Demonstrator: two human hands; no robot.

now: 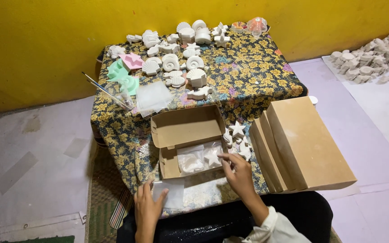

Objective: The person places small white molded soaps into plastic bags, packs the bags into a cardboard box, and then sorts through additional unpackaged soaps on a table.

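An open brown cardboard box lies on a low table with a floral cloth. Inside it are white plaster shapes in clear bags, one a star. My right hand rests at the box's right front corner, fingers on the bagged star. My left hand lies flat on a clear plastic bag at the table's near edge. Loose white stars sit just right of the box.
Several white plaster shells and stars fill the table's far half, with pink and green moulds, paintbrushes and a plastic sheet. Stacked closed brown boxes stand at my right. More plaster pieces lie on the floor.
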